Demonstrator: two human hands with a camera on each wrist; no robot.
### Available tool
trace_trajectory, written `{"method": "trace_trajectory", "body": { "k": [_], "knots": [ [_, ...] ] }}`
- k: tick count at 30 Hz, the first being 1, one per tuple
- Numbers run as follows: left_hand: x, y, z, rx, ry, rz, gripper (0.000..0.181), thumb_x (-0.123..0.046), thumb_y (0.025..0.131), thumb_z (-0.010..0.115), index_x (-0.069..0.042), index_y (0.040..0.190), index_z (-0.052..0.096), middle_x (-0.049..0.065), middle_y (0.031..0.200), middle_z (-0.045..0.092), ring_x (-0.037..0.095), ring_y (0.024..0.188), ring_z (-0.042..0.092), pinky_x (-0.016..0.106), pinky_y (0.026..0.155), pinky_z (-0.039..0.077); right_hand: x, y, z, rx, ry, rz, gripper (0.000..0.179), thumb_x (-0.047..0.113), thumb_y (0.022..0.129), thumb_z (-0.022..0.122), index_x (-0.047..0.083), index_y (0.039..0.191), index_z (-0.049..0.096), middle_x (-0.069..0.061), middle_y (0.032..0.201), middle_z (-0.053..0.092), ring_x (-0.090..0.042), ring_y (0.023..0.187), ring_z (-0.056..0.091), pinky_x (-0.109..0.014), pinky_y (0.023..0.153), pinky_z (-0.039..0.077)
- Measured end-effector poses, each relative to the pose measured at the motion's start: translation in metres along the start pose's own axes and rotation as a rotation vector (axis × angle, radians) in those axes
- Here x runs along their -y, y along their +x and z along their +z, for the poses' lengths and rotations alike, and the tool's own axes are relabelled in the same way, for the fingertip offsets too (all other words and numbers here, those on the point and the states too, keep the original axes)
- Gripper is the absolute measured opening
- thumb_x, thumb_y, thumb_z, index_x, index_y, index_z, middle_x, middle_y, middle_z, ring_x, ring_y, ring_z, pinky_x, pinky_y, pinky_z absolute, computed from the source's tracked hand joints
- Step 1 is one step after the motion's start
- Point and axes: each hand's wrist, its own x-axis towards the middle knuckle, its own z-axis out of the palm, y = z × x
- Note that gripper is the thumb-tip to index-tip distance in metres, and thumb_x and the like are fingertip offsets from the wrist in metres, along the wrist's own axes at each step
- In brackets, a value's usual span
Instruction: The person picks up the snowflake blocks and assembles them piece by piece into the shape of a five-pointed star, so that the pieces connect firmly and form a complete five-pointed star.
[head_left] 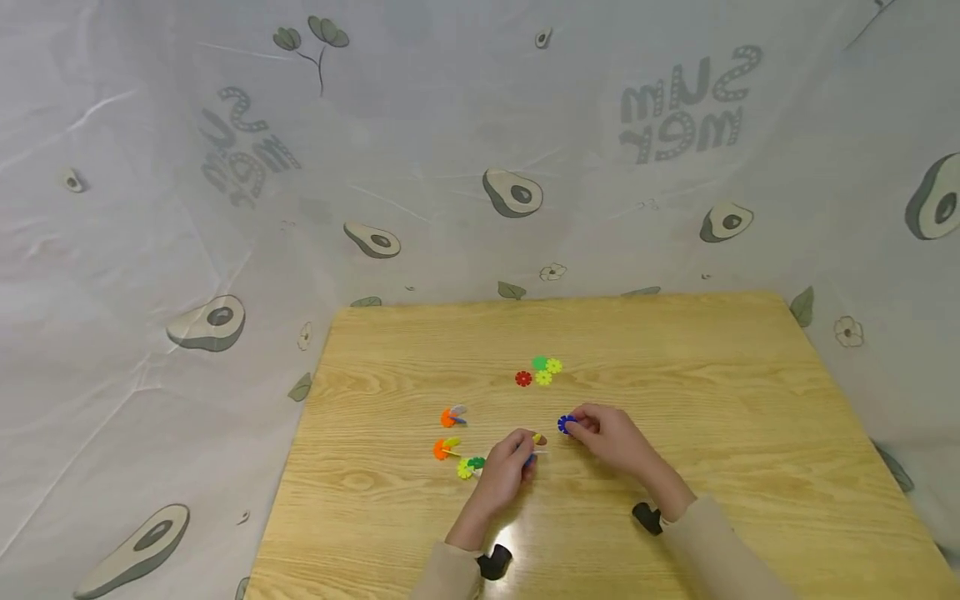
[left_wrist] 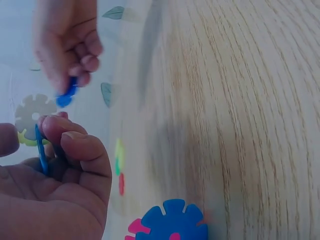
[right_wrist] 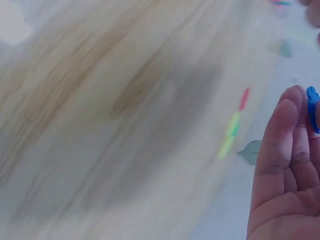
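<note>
My left hand [head_left: 504, 471] grips a small joined piece of plastic snowflake discs. In the left wrist view it shows a white disc [left_wrist: 31, 114], a blue disc [left_wrist: 41, 152] seen edge-on and a bit of yellow disc [left_wrist: 25, 141]. To its right, my right hand [head_left: 617, 440] pinches a single blue snowflake disc [head_left: 566, 425] between thumb and fingers. That disc is apart from the left hand's piece. The right wrist view catches only part of the blue disc [right_wrist: 313, 107] at its edge.
Loose discs lie beyond the hands: a red one [head_left: 523, 379], a green one [head_left: 540, 363] and yellow-green ones [head_left: 543, 378]. Left of the left hand are joined pieces with an orange disc [head_left: 441, 450], another orange disc [head_left: 448, 418] and a green disc [head_left: 476, 462]. A printed curtain [head_left: 450, 233] borders the wooden table [head_left: 712, 375].
</note>
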Motion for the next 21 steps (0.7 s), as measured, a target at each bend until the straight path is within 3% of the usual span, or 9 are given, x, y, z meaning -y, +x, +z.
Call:
{"method": "trace_trajectory", "body": {
  "k": [4,9,11,17,21],
  "knots": [
    [-0.002,0.000,0.000,0.025,0.131,0.049,0.032,-0.026,0.111,0.047,-0.004,0.114,0.071,0.013,0.071,0.056,0.010,0.061,0.049,0.021,0.060,0.041,0.016,-0.007,0.003,0.037,0.040,-0.033,0.018,0.021,0.105,0.064,0.007,0.098,0.074,-0.009,0.085,0.072,-0.021,0.073,0.064,-0.024,0.061,0.049],
    [-0.001,0.000,0.001,0.033,0.244,0.094,0.033,-0.030,0.111,0.046,-0.009,0.112,0.071,-0.001,0.068,0.052,0.006,0.065,0.049,0.025,0.068,0.042,0.021,-0.012,0.005,0.057,0.043,-0.058,0.025,0.022,0.107,0.060,0.005,0.091,0.071,-0.007,0.075,0.064,-0.007,0.061,0.050,-0.022,0.055,0.040],
    [-0.001,0.001,0.002,0.033,0.272,0.107,0.033,-0.031,0.111,0.046,-0.010,0.113,0.071,-0.005,0.072,0.053,0.008,0.071,0.052,0.027,0.072,0.044,0.021,-0.012,0.005,0.062,0.041,-0.075,0.028,0.022,0.108,0.060,0.004,0.089,0.069,-0.005,0.071,0.061,-0.006,0.057,0.046,-0.022,0.052,0.037],
    [-0.002,0.000,0.003,0.037,0.318,0.150,0.030,-0.031,0.110,0.047,-0.011,0.113,0.070,0.003,0.101,0.070,0.014,0.093,0.061,0.033,0.086,0.050,0.023,-0.014,0.006,0.092,0.056,-0.095,0.028,0.020,0.108,0.059,0.003,0.088,0.069,-0.003,0.068,0.059,-0.005,0.055,0.043,-0.021,0.051,0.035],
    [-0.003,-0.001,0.003,0.056,0.331,0.160,0.031,-0.032,0.110,0.047,-0.010,0.111,0.070,0.006,0.100,0.070,0.014,0.091,0.060,0.032,0.083,0.049,0.024,-0.015,0.005,0.099,0.036,-0.113,0.024,0.018,0.108,0.059,0.006,0.090,0.071,0.006,0.066,0.055,-0.004,0.054,0.042,-0.021,0.051,0.036]
  ]
}}
